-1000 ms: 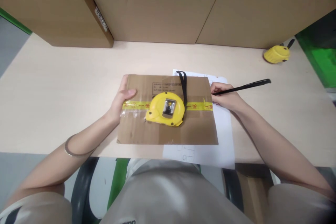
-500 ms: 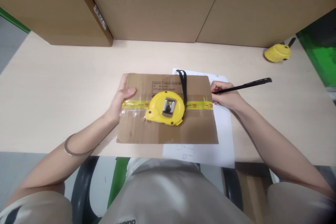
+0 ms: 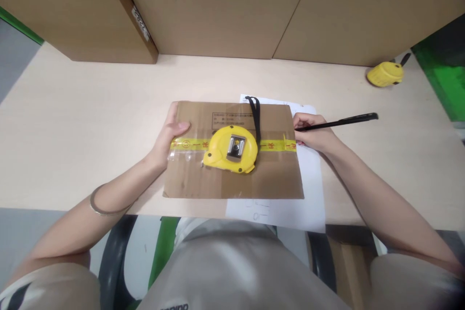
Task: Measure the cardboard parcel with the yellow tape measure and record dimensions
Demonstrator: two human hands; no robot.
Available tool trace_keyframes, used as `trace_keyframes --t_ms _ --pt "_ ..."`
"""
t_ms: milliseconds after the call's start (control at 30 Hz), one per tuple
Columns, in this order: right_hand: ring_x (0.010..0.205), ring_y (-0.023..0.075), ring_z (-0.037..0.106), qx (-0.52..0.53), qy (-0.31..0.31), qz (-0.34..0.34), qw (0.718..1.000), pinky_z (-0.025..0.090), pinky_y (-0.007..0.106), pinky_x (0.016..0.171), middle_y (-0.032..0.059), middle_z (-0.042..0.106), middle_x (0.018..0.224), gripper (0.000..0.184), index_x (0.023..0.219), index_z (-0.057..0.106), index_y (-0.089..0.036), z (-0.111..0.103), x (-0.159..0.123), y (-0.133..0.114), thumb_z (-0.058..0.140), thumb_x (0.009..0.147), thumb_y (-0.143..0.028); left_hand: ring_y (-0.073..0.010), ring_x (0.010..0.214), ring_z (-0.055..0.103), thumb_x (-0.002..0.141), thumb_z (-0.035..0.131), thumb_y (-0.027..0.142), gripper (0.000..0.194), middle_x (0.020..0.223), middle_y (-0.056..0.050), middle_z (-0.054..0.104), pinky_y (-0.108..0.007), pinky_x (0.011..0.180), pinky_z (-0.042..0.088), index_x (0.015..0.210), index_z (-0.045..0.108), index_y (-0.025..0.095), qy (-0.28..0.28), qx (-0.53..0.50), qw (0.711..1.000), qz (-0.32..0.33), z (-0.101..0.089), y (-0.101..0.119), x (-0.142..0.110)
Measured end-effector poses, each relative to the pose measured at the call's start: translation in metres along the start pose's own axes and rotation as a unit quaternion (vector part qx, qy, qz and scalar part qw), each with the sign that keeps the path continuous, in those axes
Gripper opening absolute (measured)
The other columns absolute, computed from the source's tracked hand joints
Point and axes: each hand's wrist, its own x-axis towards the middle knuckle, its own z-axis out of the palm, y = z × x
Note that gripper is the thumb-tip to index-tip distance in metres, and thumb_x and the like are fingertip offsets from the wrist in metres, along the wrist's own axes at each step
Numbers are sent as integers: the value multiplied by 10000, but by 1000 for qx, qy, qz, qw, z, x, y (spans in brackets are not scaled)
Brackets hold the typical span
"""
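My left hand (image 3: 167, 136) grips the left edge of a small cardboard box (image 3: 196, 181), thumb on top and the other fingers hidden. On the box lies a yellow tape measure (image 3: 220, 152) with a metal belt clip and a black wrist strap (image 3: 256, 121). Yellow printed packing tape runs across the box beneath it. My right hand (image 3: 313, 131) is closed round a black pen (image 3: 341, 121) beside the box's right edge; the pen's tip is out of sight. White paper (image 3: 313, 193) with pencil-like marks lies partly under the box and below my right hand.
Large cardboard boxes (image 3: 225, 14) line the back of the pale table (image 3: 83, 121), with another box (image 3: 98, 24) at the back left. A second yellow tape measure (image 3: 385, 74) stands at the back right. A chair armrest (image 3: 115, 261) shows below the table's front edge.
The pen's rear end has dipped slightly in my right hand. Both hands, the box and the tape measure otherwise stay put; the whole view has shifted a little.
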Motion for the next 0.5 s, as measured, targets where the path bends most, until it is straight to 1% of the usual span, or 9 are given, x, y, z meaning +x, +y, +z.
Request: trace_keyframes --t_ms 133,233,367,433,500 --pt "411 75 406 -6 -4 -2 1000 291 248 412 -32 509 479 436 578 505 -224 -1 -1 0 910 606 -384 -333 1104 672 748 770 340 357 937 -54 690 -459 932 570 996 544 218 -6 2 1000 5 -1 -1 0" --pt "413 81 413 -12 -13 -1 1000 302 253 414 -28 511 471 444 577 515 -227 -1 0 0 906 616 -431 -334 1100 673 743 770 335 351 924 -57 691 -454 921 573 982 541 217 -2 -2 1000 2 0 0 0" --pt "407 80 403 -31 -1 -4 1000 282 254 410 -32 506 471 492 581 485 -231 -1 0 0 910 620 -474 -331 1087 675 730 768 332 351 912 -51 686 -456 921 575 998 570 221 2 -2 1000 2 1 0 0" --pt "397 97 412 -42 0 2 999 301 272 407 -23 495 456 514 584 479 -240 -4 0 -1 860 679 -572 -329 1078 675 728 771 334 348 892 -45 675 -458 924 575 999 582 226 3 -1 1000 4 2 0 -1" --pt "404 117 427 -63 5 10 998 322 294 417 -6 466 438 568 552 452 -246 -6 -2 -3 745 786 -673 -335 1072 678 731 769 347 339 897 -48 680 -458 909 580 1001 599 234 5 5 1000 3 2 0 -1"
